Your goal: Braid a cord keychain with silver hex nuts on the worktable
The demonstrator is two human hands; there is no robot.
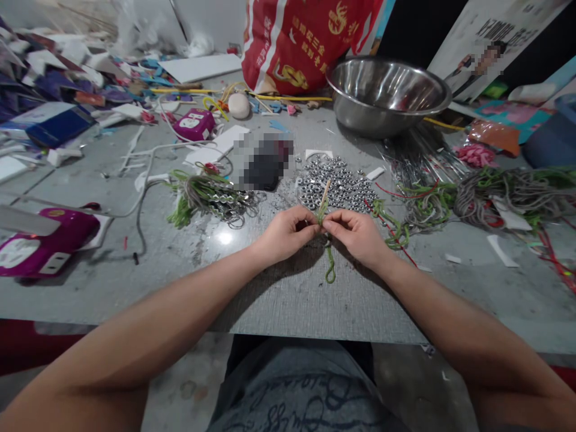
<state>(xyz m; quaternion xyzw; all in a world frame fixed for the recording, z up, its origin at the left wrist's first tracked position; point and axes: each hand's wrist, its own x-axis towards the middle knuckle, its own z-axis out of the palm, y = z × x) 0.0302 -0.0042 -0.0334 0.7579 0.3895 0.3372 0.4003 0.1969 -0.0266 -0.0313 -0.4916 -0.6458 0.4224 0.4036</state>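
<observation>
Both hands meet over the table's middle. My left hand is closed, thumb and forefinger pinching a green cord whose loop hangs below the fingers. My right hand pinches the same cord from the other side, its fingertips touching the left ones. A thin light-coloured strip stands up from between the fingers. Just beyond the hands lies a pile of shiny metal beads. To the left is a bundle of green and grey cords with metal pieces strung on it.
A steel bowl stands at the back, beside a red bag. Tangled cords and metal rods lie right. Purple power sockets with a white cable sit left. A dark blurred object lies behind the left hand. Scraps cover the back left.
</observation>
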